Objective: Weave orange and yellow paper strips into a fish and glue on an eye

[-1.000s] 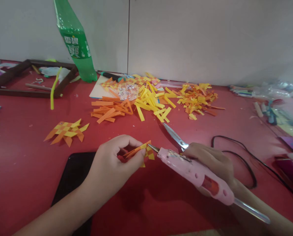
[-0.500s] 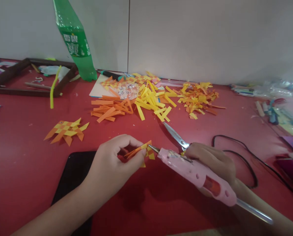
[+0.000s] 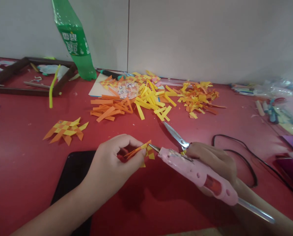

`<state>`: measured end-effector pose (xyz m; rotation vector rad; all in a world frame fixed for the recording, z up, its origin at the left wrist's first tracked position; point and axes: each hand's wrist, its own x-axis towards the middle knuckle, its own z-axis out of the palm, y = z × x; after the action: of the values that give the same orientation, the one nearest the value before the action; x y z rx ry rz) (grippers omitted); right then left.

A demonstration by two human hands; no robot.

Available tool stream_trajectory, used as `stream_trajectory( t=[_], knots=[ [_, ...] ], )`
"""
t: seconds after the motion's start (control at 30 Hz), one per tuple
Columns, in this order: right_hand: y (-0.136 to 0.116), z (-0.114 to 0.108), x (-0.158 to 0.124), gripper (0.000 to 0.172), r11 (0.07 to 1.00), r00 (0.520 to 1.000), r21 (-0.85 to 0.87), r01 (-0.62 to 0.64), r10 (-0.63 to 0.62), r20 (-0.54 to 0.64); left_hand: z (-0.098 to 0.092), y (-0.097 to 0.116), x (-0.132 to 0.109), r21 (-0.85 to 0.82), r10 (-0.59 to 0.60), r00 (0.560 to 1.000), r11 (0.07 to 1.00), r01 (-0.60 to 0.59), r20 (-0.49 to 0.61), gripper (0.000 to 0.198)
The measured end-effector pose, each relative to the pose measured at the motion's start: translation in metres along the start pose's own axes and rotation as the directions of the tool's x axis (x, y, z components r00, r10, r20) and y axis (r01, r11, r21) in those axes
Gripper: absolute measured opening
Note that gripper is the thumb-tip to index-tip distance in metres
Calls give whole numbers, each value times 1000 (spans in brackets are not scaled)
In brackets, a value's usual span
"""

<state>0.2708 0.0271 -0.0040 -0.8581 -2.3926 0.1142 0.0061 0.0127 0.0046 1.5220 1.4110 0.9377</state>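
Observation:
Between thumb and fingers, my left hand (image 3: 119, 157) pinches a small woven paper piece (image 3: 150, 152) of orange and yellow strips. My right hand (image 3: 213, 160) is wrapped round a pink hot glue gun (image 3: 195, 173), with a clear glue stick (image 3: 255, 209) poking out of its back end. The gun's metal nozzle touches the paper piece or lies very close to its upper edge. Scissors (image 3: 175, 136) lie beyond the gun, their handles hidden by my right hand. A woven paper fish (image 3: 66, 130) rests on the table to the left.
Orange strips (image 3: 109, 109), yellow strips (image 3: 148, 98) and paper scraps (image 3: 199, 98) spread along the back of the red table (image 3: 21, 164). A green bottle (image 3: 75, 46) stands beside a brown frame (image 3: 18, 91). A black phone (image 3: 72, 177) lies under my left forearm; a black cord (image 3: 249, 170) curls at right.
Almost nothing differs. Both hands, the paper piece and the glue gun hold nearly the same position, and the view has shifted very slightly.

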Motion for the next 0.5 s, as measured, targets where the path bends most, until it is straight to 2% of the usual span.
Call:
stream_trajectory(
  t=[0.2, 0.5],
  knots=[
    [-2, -1, 1, 13, 1000, 1000, -13, -19, 19, -4, -1, -1, 0, 12, 11, 1000, 1000, -11, 4, 9],
    [-1, 0, -3, 5, 998, 999, -43, -36, 36, -11, -1, 1, 0, 21, 26, 1000, 999, -26, -1, 8]
  ],
)
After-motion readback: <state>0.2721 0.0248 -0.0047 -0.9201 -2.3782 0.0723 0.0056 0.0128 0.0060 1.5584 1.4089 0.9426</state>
